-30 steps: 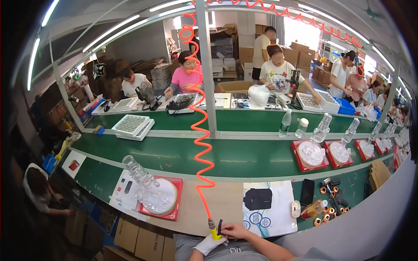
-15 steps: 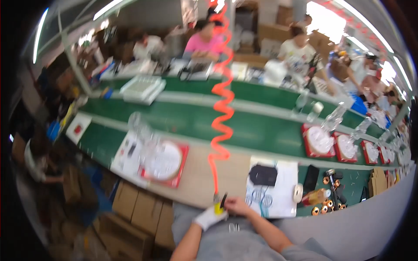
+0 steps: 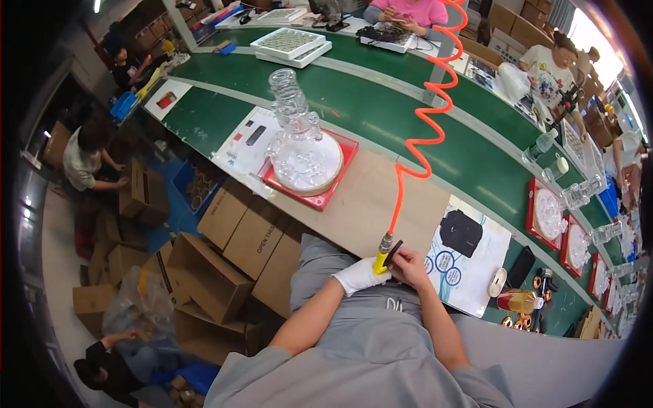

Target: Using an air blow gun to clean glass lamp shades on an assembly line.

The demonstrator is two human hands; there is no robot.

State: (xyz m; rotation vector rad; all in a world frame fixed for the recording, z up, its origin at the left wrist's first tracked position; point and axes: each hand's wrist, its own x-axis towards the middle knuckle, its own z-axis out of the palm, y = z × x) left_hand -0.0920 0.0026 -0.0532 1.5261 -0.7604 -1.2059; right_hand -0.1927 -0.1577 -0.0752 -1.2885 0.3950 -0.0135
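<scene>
My left hand (image 3: 357, 277), in a white glove, is closed around a yellow air tool (image 3: 380, 262) at the table's front edge, just above my lap. An orange coiled air hose (image 3: 428, 139) runs up from its metal fitting. Beside it, the bare fingers of my right hand (image 3: 410, 267) are pinched at a narrow black piece (image 3: 392, 252); whether this belongs to the tool cannot be made out. Left of my hands, a clear glass piece with a ribbed neck (image 3: 288, 95) stands on a round white pad in a red square tray (image 3: 345, 166).
A printed sheet with a black pouch (image 3: 461, 232) lies to the right, near a bottle of amber liquid (image 3: 520, 301) and copper-coloured parts. More glass pieces on red trays (image 3: 544, 217) line the green bench. Cardboard boxes (image 3: 207, 279) stand on the floor at left; co-workers sit around.
My view has tilted down and turned left, so the hands, hose and bench appear shifted right. Both hands keep the same hold at the yellow tool.
</scene>
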